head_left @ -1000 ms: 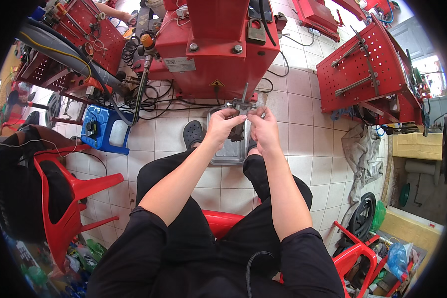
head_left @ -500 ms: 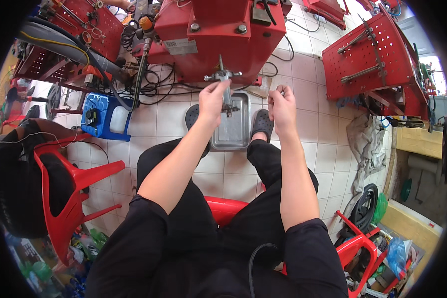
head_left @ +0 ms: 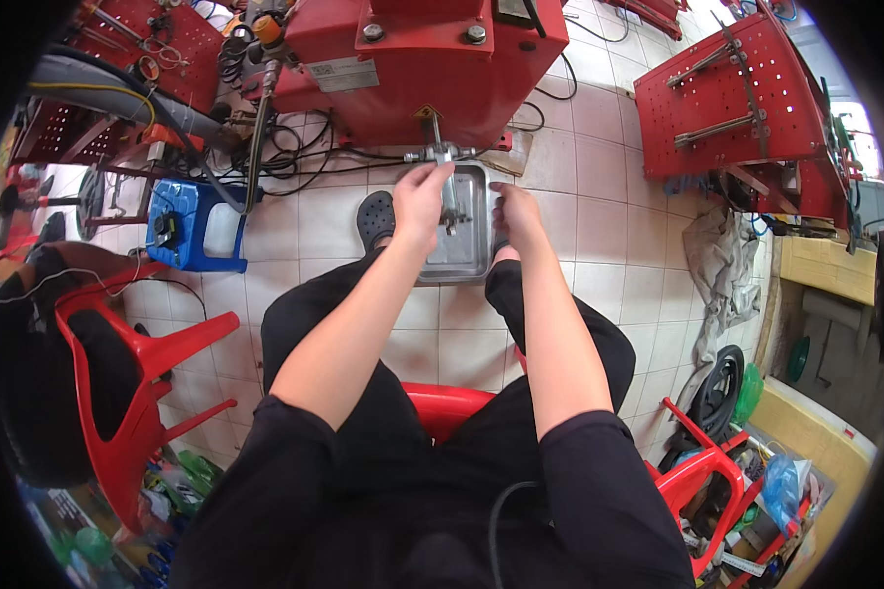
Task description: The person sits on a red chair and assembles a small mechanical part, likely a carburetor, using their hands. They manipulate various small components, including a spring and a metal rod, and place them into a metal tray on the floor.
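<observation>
My left hand (head_left: 420,204) is closed around a grey metal cylinder part (head_left: 450,196). A thin rod points away from its far end, a crosspiece with side fittings sits below that rod, and darker fittings show at its near end. The part is held above a shallow metal tray (head_left: 473,240) on the floor between my feet. Beside the tray's right edge is my right hand (head_left: 519,212), its fingers curled together. Whatever those fingers hold, if anything, is too small or hidden to make out.
A red machine base (head_left: 413,79) stands just ahead, with black hoses (head_left: 304,157) along its left. To the left are a blue stool (head_left: 192,231) and a red chair (head_left: 152,344). A red perforated stand (head_left: 707,118) and a grey cloth (head_left: 725,260) are at right.
My right hand has moved left and slightly down, from beyond the tray toward its right edge. My left hand still grips the metal part. The whole view has shifted slightly.
</observation>
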